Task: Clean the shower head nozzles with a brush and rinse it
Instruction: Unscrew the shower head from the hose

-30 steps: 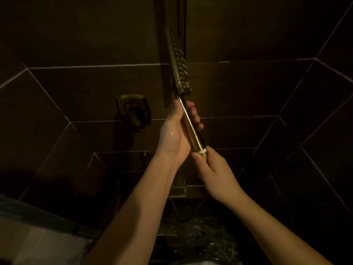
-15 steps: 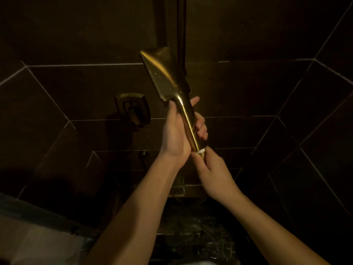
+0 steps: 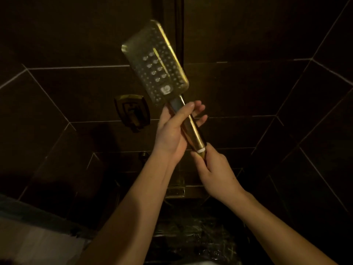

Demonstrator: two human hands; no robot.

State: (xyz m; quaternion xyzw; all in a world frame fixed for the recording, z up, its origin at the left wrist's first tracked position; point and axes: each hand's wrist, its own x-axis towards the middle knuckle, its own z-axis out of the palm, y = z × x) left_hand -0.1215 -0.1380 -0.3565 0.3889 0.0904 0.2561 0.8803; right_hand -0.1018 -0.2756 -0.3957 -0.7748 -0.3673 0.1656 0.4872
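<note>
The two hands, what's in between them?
In the head view, the shower head's gold handle runs between them: the left hand grips it higher up, the right hand holds its bottom end.

Shower head held up before the tiled wall

The shower head (image 3: pixel 155 63) stands tilted in front of the wall (image 3: pixel 76 44), its nozzle face toward the camera and its handle slanting down to the right. The left hand (image 3: pixel 174 129) wraps the handle just below the head; the right hand (image 3: pixel 215 173) holds the handle's lower end, below and right of the left. A wall fitting (image 3: pixel 132 111) sits left of the hands. A drain (image 3: pixel 174 191) lies below them.
</note>
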